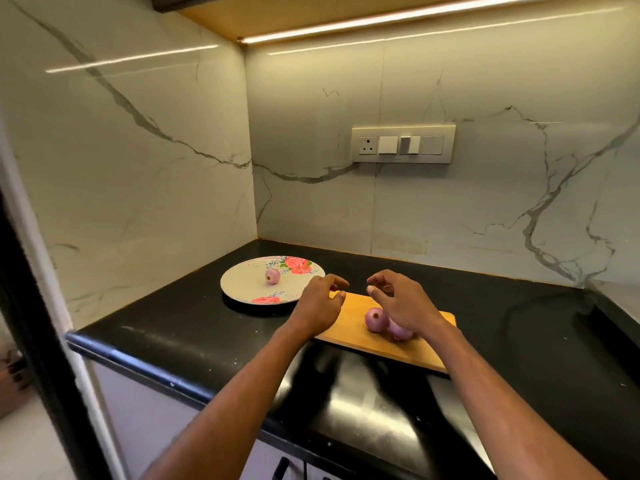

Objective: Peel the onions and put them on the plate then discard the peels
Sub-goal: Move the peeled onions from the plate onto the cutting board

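Empty, loosely open hands [320,299] [398,299] hover over board onions [377,319], ready for peeling; one onion [272,276] plated.

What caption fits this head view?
Both hands, left and right, hover empty over cutting board onions; one onion on floral plate.

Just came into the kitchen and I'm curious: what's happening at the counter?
A person is working through some onions. One peeled onion sits on the floral plate, and two more onions lie on the wooden cutting board. Both hands hover over the board holding nothing, fingers loosely curled: the left hand near the plate's edge, the right hand just above the onions.
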`<action>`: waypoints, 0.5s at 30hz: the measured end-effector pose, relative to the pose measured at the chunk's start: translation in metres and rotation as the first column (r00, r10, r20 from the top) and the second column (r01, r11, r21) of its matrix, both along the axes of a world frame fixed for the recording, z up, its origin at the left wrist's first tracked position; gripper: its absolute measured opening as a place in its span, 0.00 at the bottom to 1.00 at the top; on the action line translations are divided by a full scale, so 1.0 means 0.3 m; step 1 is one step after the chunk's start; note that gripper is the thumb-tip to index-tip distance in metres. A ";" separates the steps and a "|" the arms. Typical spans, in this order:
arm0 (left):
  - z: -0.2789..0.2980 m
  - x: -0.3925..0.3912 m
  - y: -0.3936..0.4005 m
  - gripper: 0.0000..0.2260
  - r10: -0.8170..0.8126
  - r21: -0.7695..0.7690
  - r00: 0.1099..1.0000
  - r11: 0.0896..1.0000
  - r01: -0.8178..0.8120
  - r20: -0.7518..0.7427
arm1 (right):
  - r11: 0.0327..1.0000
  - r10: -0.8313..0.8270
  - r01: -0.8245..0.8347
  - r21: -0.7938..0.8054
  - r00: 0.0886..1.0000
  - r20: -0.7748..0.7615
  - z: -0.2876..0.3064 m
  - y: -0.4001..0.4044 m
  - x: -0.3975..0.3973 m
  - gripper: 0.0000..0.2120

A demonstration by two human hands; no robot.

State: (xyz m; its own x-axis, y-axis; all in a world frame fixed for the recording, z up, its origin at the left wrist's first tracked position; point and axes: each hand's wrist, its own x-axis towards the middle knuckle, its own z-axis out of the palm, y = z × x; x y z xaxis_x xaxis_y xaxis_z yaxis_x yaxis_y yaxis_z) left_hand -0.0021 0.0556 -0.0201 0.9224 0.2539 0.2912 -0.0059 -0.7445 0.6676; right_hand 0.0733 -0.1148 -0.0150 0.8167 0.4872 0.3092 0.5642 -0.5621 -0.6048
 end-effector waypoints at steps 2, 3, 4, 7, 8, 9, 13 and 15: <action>0.019 -0.013 0.076 0.13 0.044 -0.003 0.999 0.999 -0.044 0.018 | 1.000 0.031 -0.031 -0.002 0.999 0.021 0.012 0.085 0.007 0.14; 0.027 -0.018 0.119 0.13 0.069 -0.002 0.997 0.998 -0.069 0.028 | 0.999 0.049 -0.049 -0.006 0.998 0.034 0.017 0.132 0.011 0.13; 0.030 -0.023 0.160 0.13 0.097 -0.001 0.995 0.995 -0.097 0.035 | 0.997 0.070 -0.069 -0.015 0.996 0.047 0.020 0.180 0.011 0.13; 0.035 -0.026 0.326 0.12 0.194 0.012 0.980 0.981 -0.195 0.037 | 0.987 0.154 -0.151 -0.053 0.986 0.068 0.039 0.369 0.023 0.14; 0.031 -0.027 0.378 0.12 0.220 0.013 0.975 0.975 -0.221 0.026 | 0.982 0.178 -0.172 -0.079 0.982 0.069 0.043 0.431 0.028 0.15; 0.024 -0.029 0.426 0.12 0.245 0.017 0.970 0.969 -0.245 0.007 | 0.976 0.194 -0.186 -0.112 0.979 0.067 0.043 0.489 0.032 0.16; -0.017 -0.023 0.596 0.15 0.295 0.083 0.951 0.954 -0.289 -0.086 | 0.953 0.203 -0.192 -0.233 0.979 0.027 0.014 0.717 0.070 0.20; -0.039 -0.018 0.650 0.17 0.300 0.120 0.944 0.951 -0.285 -0.137 | 0.944 0.195 -0.195 -0.266 0.980 -0.027 -0.009 0.793 0.097 0.24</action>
State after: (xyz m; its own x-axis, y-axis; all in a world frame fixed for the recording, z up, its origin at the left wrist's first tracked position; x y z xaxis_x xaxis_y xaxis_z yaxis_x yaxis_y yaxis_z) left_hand -0.0075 0.2505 -0.0318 0.8468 0.4966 0.1907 0.3173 -0.7593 0.5681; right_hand 0.1023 0.1230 -0.0178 0.6976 0.7014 0.1464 0.6787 -0.5815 -0.4485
